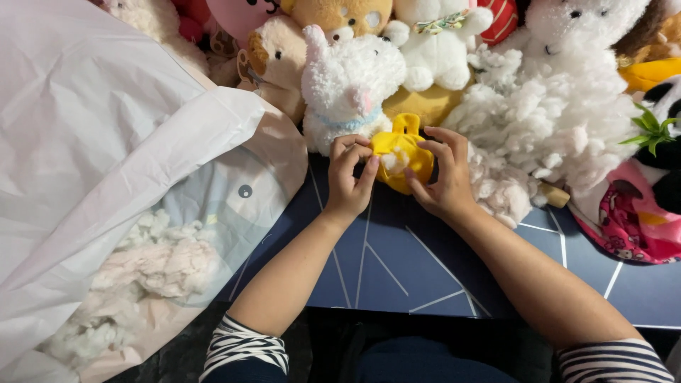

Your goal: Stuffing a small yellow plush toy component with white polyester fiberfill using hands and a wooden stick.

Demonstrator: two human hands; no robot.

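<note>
Head view: yellow plush skin (401, 152) sits between both hands over the dark tabletop (397, 269). Left hand (349, 177) grip pinches its left edge; right hand (443, 177) grip clamps its right side. White stuffing (391, 162) shows at the opening.

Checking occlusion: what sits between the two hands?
In the head view, a small yellow plush skin sits between left hand and right hand, both pinching it, white stuffing showing at its opening.
</note>
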